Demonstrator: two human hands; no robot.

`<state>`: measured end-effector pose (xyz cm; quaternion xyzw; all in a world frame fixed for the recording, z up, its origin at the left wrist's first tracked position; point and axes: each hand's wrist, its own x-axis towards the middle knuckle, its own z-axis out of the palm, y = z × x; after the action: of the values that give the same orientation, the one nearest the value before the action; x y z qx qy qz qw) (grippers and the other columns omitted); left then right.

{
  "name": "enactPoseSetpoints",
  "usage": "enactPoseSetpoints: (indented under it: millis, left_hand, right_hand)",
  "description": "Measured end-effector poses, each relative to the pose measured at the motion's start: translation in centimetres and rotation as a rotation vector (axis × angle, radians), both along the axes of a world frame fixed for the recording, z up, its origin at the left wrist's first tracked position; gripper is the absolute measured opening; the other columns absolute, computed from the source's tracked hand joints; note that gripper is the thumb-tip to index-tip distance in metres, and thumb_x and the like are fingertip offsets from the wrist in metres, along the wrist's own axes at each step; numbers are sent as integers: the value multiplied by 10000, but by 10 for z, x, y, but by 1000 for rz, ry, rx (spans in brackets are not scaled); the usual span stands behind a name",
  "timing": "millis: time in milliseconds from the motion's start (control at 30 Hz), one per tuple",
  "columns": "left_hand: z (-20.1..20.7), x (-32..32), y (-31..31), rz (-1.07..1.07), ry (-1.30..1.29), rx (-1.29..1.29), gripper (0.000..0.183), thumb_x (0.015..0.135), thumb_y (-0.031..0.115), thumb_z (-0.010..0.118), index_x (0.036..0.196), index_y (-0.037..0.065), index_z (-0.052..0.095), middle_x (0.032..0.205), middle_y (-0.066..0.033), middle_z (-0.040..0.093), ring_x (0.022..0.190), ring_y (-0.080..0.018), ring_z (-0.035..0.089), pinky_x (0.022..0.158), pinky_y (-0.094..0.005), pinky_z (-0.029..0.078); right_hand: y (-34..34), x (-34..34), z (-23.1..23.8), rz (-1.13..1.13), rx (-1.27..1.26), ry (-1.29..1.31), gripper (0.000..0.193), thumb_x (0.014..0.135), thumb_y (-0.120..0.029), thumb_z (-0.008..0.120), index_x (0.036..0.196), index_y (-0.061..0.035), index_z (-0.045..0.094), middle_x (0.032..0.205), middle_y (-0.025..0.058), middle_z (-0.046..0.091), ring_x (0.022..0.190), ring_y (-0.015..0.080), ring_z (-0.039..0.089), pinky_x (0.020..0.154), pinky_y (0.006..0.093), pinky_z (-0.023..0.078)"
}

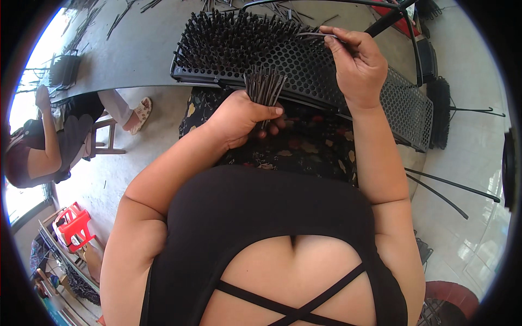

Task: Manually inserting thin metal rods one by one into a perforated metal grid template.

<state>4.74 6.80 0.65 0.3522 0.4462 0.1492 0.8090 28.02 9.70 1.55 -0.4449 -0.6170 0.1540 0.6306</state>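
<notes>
Through my remote feed, the left hand (244,115) clasps a bundle of dark strips (265,87), and the perforated black panel (304,70) lies just beyond it. The right hand (363,68) pinches a single strip (315,35) over that panel — seated or not, I can't tell. I judge this hole-by-hole filling — next calls for careful tip alignment. I can read no brands, labels or writing.

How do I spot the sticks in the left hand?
Find the long black panel full of holes near the top. By its near edge is the person's left hand. The bunch of dark sticks is gripped there, unlike the dark pieces standing in the panel.
</notes>
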Motion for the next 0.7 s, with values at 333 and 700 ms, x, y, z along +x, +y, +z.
enactPoseSetpoints:
  millis: [333, 700]
  left_hand:
    - [-2, -1, 1, -2, 1, 27, 87, 880, 78, 687, 950, 40, 654, 778, -85, 675, 652, -155, 627, 505, -250, 434]
    - [-5, -3, 1, 0, 51, 54, 104, 877, 94, 691, 964, 48, 660, 776, -70, 674, 646, -143, 619, 510, -252, 429]
  right_hand:
    - [4, -6, 1, -11, -43, -325, 129, 830, -31, 727, 954, -60, 706, 894, 81, 738, 815, 207, 725, 715, 266, 564]
    - [27, -10, 9, -40, -105, -580, 250, 868, -66, 694, 1115, -97, 717, 958, 57, 742, 853, 161, 714, 770, 268, 550]
